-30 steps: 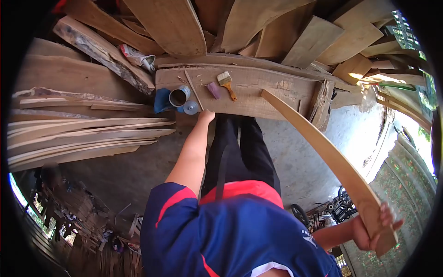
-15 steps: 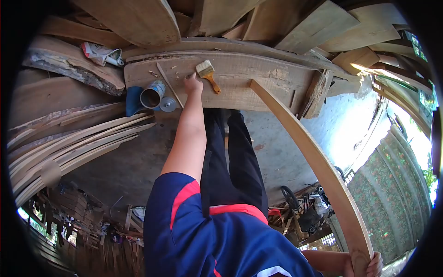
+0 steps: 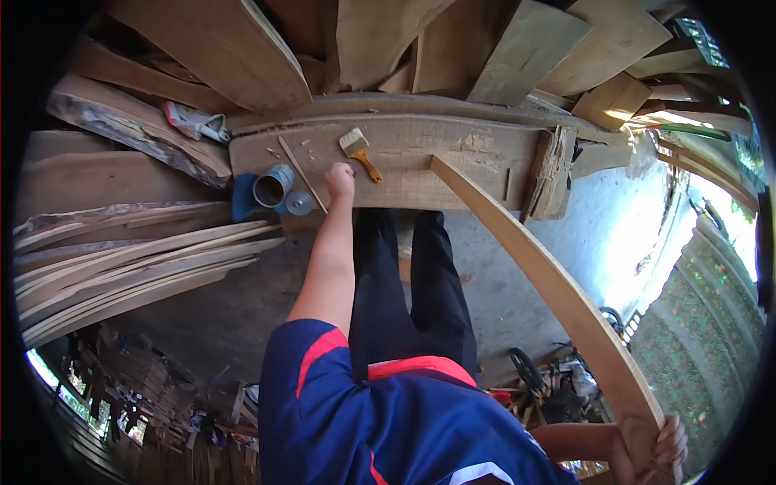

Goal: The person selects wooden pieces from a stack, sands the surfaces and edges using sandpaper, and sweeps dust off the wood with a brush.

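Note:
My left hand (image 3: 340, 179) is closed over the wooden bench (image 3: 412, 182), just left of a paintbrush (image 3: 360, 154) with a yellow-orange handle; what it holds is hidden. My right hand (image 3: 664, 449) grips the near end of a long, curved wooden board (image 3: 558, 295) at the lower right. The board's far end rests on the bench. A thin wooden stick (image 3: 301, 171) lies left of my left hand, beside an open can (image 3: 272, 186) and a round lid (image 3: 298, 203).
Stacked planks (image 3: 145, 267) lie at the left, and a rough slab (image 3: 137, 129) with a crumpled packet (image 3: 196, 122) is at the upper left. Large boards (image 3: 525, 52) lean behind the bench. A motorcycle (image 3: 562, 380) stands at the lower right, near a patterned sheet (image 3: 699, 339).
My left hand has moved from the bench's near edge onto its top, where the purple block lay; that block no longer shows. My right hand's fingers have closed round the board's end.

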Motion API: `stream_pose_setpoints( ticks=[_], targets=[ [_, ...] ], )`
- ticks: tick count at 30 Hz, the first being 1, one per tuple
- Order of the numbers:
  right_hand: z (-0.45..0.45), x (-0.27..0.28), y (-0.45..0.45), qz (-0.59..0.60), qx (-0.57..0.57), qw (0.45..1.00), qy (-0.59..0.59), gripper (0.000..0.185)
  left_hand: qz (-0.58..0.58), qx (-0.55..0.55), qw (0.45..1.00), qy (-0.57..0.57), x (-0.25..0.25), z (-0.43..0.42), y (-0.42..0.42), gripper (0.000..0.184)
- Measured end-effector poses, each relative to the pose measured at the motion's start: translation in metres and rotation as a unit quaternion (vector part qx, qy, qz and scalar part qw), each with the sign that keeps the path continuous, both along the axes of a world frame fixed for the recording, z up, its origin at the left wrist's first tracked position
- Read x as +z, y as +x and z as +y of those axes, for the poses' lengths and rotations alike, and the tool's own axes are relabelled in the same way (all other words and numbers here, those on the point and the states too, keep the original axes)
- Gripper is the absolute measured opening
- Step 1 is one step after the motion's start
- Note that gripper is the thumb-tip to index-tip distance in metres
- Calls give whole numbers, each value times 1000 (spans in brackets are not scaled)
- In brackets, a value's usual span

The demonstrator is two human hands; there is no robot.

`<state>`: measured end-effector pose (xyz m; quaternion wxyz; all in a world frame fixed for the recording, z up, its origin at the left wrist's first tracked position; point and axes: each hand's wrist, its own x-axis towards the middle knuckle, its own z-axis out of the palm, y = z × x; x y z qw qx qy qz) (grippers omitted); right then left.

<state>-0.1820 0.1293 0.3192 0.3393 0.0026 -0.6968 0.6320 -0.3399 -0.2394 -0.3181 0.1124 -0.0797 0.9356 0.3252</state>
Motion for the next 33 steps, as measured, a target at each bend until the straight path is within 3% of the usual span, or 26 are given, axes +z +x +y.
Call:
stream_pose_setpoints(
  ticks=[1, 2, 3, 5, 7, 9, 10, 11, 12, 14, 15, 17, 18, 21, 24, 26, 30, 33],
  targets=[
    [5, -4, 6, -21, -10, 999, 26, 45, 32, -14, 999, 18, 21, 9, -1, 6],
    [20, -9, 17, 77, -36, 991, -100, 40, 46, -8, 996, 69, 41, 17, -1, 3],
    [23, -19, 15, 102, -45, 989, -95, 41, 61, -2, 991, 123, 62, 28, -1, 2],
    [43, -36, 25, 84, -69, 994, -34, 47, -65, 61, 967, 239, 119, 56, -2, 6],
    [42, -50, 13, 91, -93, 990, -55, 49, -115, 30, 926, 359, 159, 82, 2, 7],
    [45, -67, 9, 92, -356, 930, -8, 52, -112, 15, 876, 468, 191, 111, 12, 20],
    [48, -65, 2, 128, -194, 967, -100, 51, -87, 64, 844, 526, 213, 129, 15, 26],
    [52, -63, -6, 161, -23, 969, -184, 51, -63, 111, 805, 580, 244, 149, 16, 32],
    [55, -65, -9, 151, -31, 976, -152, 50, -103, 182, 731, 650, 278, 165, 14, 38],
    [56, -66, -10, 124, -42, 984, -121, 46, -143, 195, 597, 765, 316, 189, 10, 39],
    [54, -65, -11, 110, -42, 986, -121, 43, -160, 170, 558, 796, 335, 203, 9, 43],
    [52, -62, -11, 100, -33, 985, -134, 41, -256, 91, 541, 796, 388, 229, 14, 48],
    [52, -64, -13, 104, -27, 984, -140, 40, -305, 17, 558, 772, 406, 237, 18, 50],
    [49, -62, -22, 96, -8, 986, -136, 41, -294, -201, 678, 643, 432, 261, 39, 51],
    [46, -64, -29, 99, 7, 986, -132, 41, -215, -275, 723, 596, 439, 270, 53, 47],
    [39, -61, -30, 80, 1, 988, -129, 41, -183, -266, 739, 592, 431, 274, 54, 43],
    [33, -63, -28, 88, 14, 988, -124, 41, -172, -130, 758, 616, 416, 268, 42, 26],
    [26, -63, -22, 94, 42, 987, -125, 42, -142, -65, 821, 549, 401, 261, 33, 10]
  ],
)
